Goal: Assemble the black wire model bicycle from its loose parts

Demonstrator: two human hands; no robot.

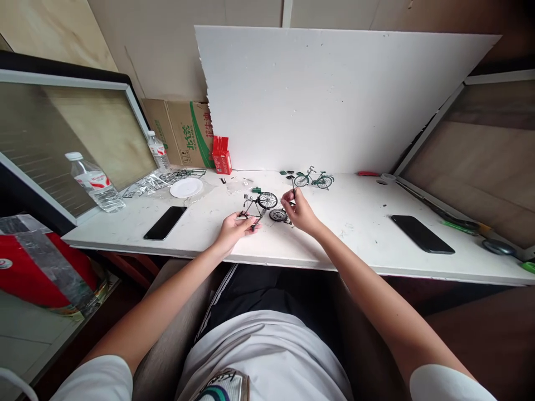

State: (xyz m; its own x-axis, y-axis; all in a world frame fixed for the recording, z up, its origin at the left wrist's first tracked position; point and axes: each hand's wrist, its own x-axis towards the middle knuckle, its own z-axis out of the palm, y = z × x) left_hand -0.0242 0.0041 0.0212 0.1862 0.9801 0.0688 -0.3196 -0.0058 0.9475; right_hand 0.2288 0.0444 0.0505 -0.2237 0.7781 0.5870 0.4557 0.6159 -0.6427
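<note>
My left hand (239,229) is closed on the frame of a black model bicycle (254,209), held just above the table. Its spoked wheel (268,200) points away from me. My right hand (301,211) is pinched around a thin dark tool (293,188), which stands roughly upright; its exact kind is too small to tell. Beneath the right fingers lies another spoked wheel (277,215) with small parts, partly hidden by the hand. A small green piece (256,190) rests just beyond the black bicycle. Farther back, a green model bicycle (314,179) stands on the table.
The white table (351,239) carries a phone (165,223) on the left and another phone (422,234) on the right. A white plate (186,187), part sprues (184,175), a red box (222,155) and water bottles (98,186) stand at back left. A white board (343,100) rises behind.
</note>
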